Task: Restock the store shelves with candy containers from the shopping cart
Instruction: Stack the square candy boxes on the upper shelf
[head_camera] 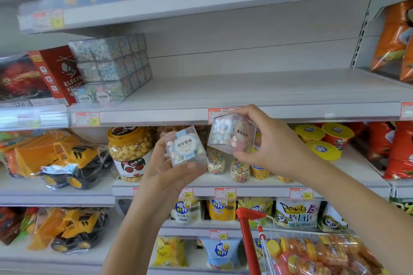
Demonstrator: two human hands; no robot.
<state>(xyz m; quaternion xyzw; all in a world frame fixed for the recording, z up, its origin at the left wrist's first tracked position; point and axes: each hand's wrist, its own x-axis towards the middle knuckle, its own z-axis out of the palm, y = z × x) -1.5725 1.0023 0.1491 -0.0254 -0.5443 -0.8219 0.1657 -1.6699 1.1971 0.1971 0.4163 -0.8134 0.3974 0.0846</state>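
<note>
Just below the middle of the view, the left hand [172,169] grips a clear candy cube with a round blue-and-white label [184,148]. Its thumb curls along the cube's lower front edge and its fingers are behind it. At 2 o'clock from that cube and just beside it, the right hand [271,143] holds a second candy cube [231,133] at a tilt, fingers curled over the top and thumb underneath. Both cubes are in the air in front of the lip of the middle shelf [245,94]. At 10 o'clock a stack of candy cubes [111,67], three layers high, sits on that shelf's left end beside a red box [58,73]. At 5 o'clock is the shopping cart [248,216] with its red handle, holding orange packets. A popcorn jar [129,152] stands at 9 o'clock from the left hand.
</note>
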